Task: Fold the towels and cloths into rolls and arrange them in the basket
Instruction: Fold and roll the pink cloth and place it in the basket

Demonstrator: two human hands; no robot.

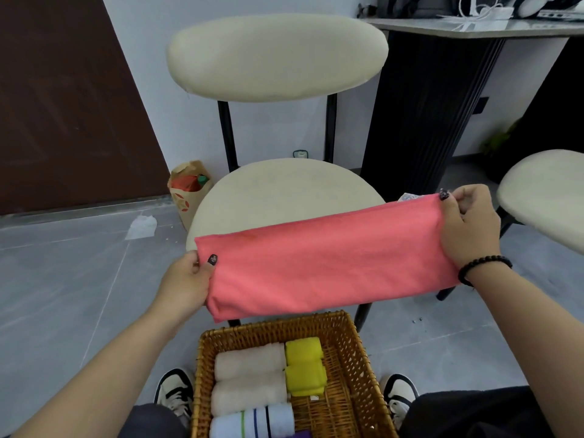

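Note:
A pink cloth (325,260), folded into a long band, is stretched in the air over the front of a cream chair seat (284,188). My left hand (189,279) pinches its left end and my right hand (467,222) pinches its right end, which is higher. Below, between my feet, stands a wicker basket (354,352). In it lie two beige rolls (249,358), two yellow rolls (305,365) and a white roll with coloured stripes (252,422). A bit of purple cloth (300,434) shows at the bottom edge.
The chair's cream backrest (278,55) rises behind the seat. A second cream seat (546,191) is at the right. A paper bag (186,194) stands on the grey floor left of the chair. A dark table base (426,105) is at the back right.

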